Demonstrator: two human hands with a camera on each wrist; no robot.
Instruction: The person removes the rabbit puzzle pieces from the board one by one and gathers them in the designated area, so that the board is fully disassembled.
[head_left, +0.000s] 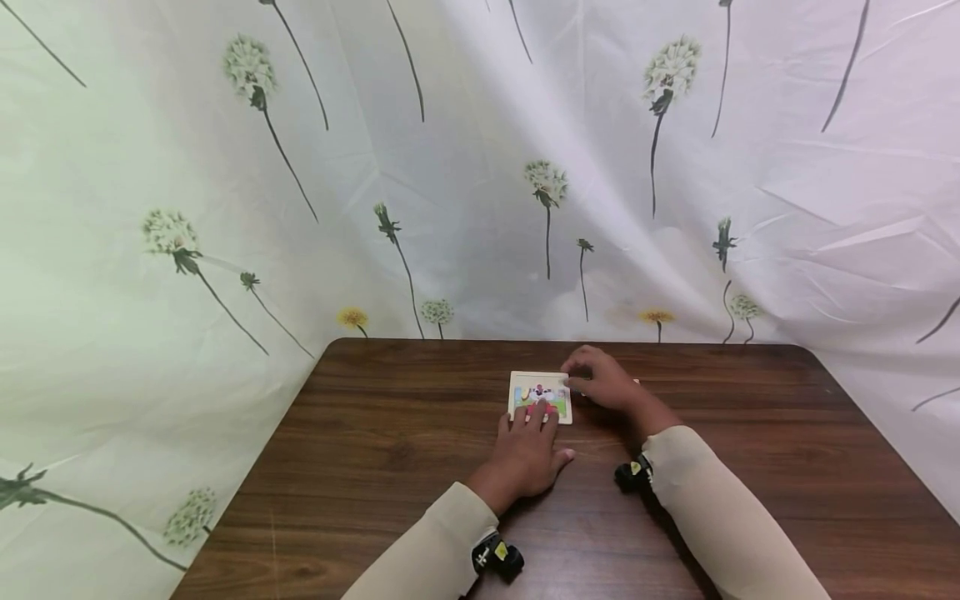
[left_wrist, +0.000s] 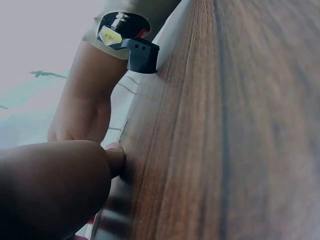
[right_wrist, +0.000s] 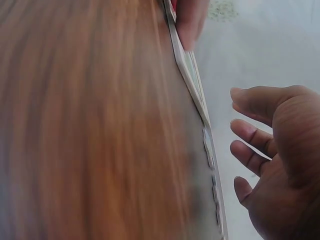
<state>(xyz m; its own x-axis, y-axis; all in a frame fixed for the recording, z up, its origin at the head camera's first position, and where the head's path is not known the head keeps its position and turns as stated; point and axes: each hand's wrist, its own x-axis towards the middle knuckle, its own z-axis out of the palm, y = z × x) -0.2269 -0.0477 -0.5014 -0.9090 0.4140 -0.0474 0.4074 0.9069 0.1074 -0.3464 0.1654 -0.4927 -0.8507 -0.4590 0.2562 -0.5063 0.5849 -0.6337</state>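
A small square picture puzzle (head_left: 565, 406) in a cream frame lies flat on the table, with a cartoon figure on green and blue showing. My left hand (head_left: 527, 458) rests on its lower part, fingers spread and fairly straight, covering some of the picture. Beside the puzzle's upper right corner is my right hand (head_left: 606, 382), its fingers loosely bent. In the right wrist view that hand (right_wrist: 285, 145) has a gap between thumb and fingers, with nothing held there. Thin flat pieces (right_wrist: 208, 148) lie on the table past the puzzle's edge, mostly hidden behind my right hand in the head view.
The dark wooden table (head_left: 390, 450) has its far edge just beyond the puzzle. A pale cloth printed with dandelions (head_left: 465, 208) hangs behind it and at both sides. Each wrist carries a small black camera, one on the left (head_left: 498, 557) and one on the right (head_left: 632, 475).
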